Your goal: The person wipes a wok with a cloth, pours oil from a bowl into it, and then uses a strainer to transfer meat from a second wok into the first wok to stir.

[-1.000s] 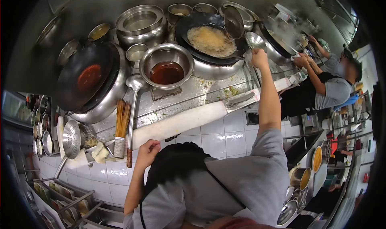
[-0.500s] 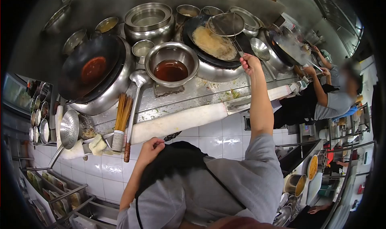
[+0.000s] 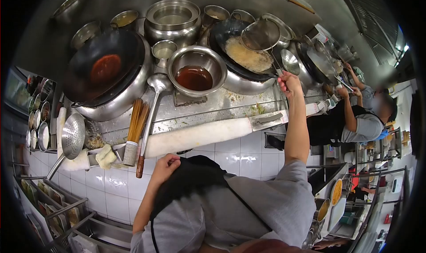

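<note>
My right hand [image 3: 290, 84] is closed around the handle of a round mesh strainer [image 3: 261, 34]. The strainer hangs over the far right side of a black wok [image 3: 220, 33], clear of the pale, foaming contents [image 3: 249, 54] in its middle. Against the front of my dark apron rests my left hand [image 3: 166, 167], its fingers curled and nothing visible in them. Nearest to it, a long-handled ladle [image 3: 158, 82] lies across the counter edge beside a bamboo brush [image 3: 135, 131]. A steel bowl [image 3: 197, 53] of dark red-brown liquid stands between the two woks.
At left is a second wok [image 3: 126, 77] with reddish liquid. A perforated skimmer [image 3: 73, 135] leans near a crumpled cloth [image 3: 105, 157]. Steel pots [image 3: 173, 35] line the back. A rolled white towel [image 3: 199, 136] edges the counter. Another person [image 3: 361, 119] works at the right-hand wok.
The whole view has shifted a little, with the woks now slightly farther right. My right hand still holds the strainer over the wok, and my left hand stays at the apron.
</note>
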`<move>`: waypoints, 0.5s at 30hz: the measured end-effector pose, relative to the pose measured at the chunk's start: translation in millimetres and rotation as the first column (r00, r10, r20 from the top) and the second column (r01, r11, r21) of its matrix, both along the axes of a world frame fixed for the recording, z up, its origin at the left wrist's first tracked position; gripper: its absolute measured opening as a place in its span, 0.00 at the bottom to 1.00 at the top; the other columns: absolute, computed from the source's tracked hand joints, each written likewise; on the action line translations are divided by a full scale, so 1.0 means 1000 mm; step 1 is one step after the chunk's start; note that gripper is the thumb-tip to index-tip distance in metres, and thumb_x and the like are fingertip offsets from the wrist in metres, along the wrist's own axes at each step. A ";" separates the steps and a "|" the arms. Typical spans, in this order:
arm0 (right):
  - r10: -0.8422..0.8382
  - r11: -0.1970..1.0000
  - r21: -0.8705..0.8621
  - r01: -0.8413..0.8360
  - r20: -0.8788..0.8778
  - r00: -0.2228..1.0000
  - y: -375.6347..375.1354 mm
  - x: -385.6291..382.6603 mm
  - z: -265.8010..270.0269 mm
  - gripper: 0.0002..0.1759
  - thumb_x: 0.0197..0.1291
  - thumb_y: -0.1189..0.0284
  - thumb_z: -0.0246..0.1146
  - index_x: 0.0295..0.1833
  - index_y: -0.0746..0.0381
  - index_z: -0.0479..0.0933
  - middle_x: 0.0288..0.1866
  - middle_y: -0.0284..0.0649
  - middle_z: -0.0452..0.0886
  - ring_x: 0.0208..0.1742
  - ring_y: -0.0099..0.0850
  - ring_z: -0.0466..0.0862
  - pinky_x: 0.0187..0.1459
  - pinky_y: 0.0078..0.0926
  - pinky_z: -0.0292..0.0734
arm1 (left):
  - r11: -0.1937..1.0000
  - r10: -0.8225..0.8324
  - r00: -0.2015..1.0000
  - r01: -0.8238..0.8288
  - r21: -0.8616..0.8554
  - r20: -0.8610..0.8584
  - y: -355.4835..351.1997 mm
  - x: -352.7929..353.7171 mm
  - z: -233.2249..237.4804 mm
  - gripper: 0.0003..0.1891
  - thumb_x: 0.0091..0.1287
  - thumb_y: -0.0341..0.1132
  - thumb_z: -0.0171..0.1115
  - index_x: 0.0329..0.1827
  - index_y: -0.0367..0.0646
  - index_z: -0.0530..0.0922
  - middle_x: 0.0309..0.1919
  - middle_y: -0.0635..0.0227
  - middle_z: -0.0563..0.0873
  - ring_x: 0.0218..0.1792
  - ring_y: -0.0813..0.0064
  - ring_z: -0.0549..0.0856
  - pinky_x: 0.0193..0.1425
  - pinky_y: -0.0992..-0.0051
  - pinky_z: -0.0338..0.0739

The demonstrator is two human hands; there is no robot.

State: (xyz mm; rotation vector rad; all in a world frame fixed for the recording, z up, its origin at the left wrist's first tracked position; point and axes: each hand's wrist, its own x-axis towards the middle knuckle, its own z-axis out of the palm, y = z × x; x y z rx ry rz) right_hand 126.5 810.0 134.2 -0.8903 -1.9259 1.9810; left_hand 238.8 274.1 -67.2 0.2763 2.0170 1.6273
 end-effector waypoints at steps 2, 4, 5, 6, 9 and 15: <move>0.017 0.991 0.129 -0.021 0.036 0.999 -0.008 0.012 -0.002 0.26 0.63 0.81 0.55 0.67 0.69 0.64 0.22 0.36 0.77 0.14 0.19 0.70 0.12 0.16 0.60 | 1.000 0.005 1.000 -0.005 -0.002 0.025 -0.004 0.001 -0.001 0.11 0.64 0.33 0.66 0.46 0.37 0.81 0.33 0.66 0.86 0.35 0.79 0.82 0.43 0.78 0.77; 0.002 0.951 0.307 -0.032 0.098 0.995 -0.024 0.028 0.004 0.26 0.63 0.80 0.55 0.67 0.68 0.67 0.20 0.36 0.76 0.14 0.20 0.70 0.12 0.18 0.60 | 1.000 -0.001 1.000 0.001 -0.011 0.031 -0.005 0.001 0.002 0.11 0.64 0.33 0.66 0.46 0.36 0.81 0.32 0.67 0.85 0.35 0.80 0.82 0.43 0.78 0.77; 0.017 0.906 0.417 -0.069 0.128 0.992 -0.025 0.033 0.009 0.25 0.62 0.80 0.55 0.66 0.68 0.69 0.20 0.38 0.77 0.14 0.22 0.72 0.13 0.20 0.62 | 1.000 -0.011 1.000 0.011 -0.019 0.023 -0.005 0.000 0.005 0.11 0.64 0.33 0.66 0.45 0.36 0.81 0.32 0.67 0.85 0.35 0.80 0.82 0.43 0.78 0.76; 0.022 0.848 0.519 -0.103 0.160 0.987 -0.024 0.038 0.015 0.24 0.61 0.80 0.56 0.65 0.68 0.71 0.20 0.39 0.78 0.15 0.23 0.74 0.15 0.23 0.64 | 0.999 -0.027 1.000 0.028 -0.026 0.013 -0.004 -0.002 0.006 0.11 0.64 0.33 0.66 0.45 0.36 0.81 0.32 0.67 0.85 0.35 0.80 0.82 0.43 0.78 0.76; 0.006 0.540 0.824 -0.171 0.199 0.980 0.016 0.045 0.011 0.25 0.61 0.79 0.56 0.65 0.65 0.73 0.17 0.35 0.75 0.14 0.21 0.72 0.13 0.23 0.61 | 0.995 -0.095 0.995 0.095 -0.014 0.017 -0.001 -0.007 -0.001 0.11 0.64 0.33 0.66 0.45 0.36 0.81 0.32 0.67 0.85 0.35 0.80 0.82 0.43 0.78 0.77; -0.076 0.529 0.785 -0.323 0.423 0.903 0.036 0.097 0.065 0.26 0.60 0.79 0.57 0.66 0.62 0.73 0.17 0.35 0.75 0.12 0.21 0.71 0.16 0.23 0.64 | 0.977 -0.210 0.976 0.208 -0.041 -0.064 0.012 -0.020 0.000 0.11 0.63 0.33 0.66 0.45 0.37 0.81 0.33 0.64 0.86 0.34 0.78 0.83 0.42 0.76 0.78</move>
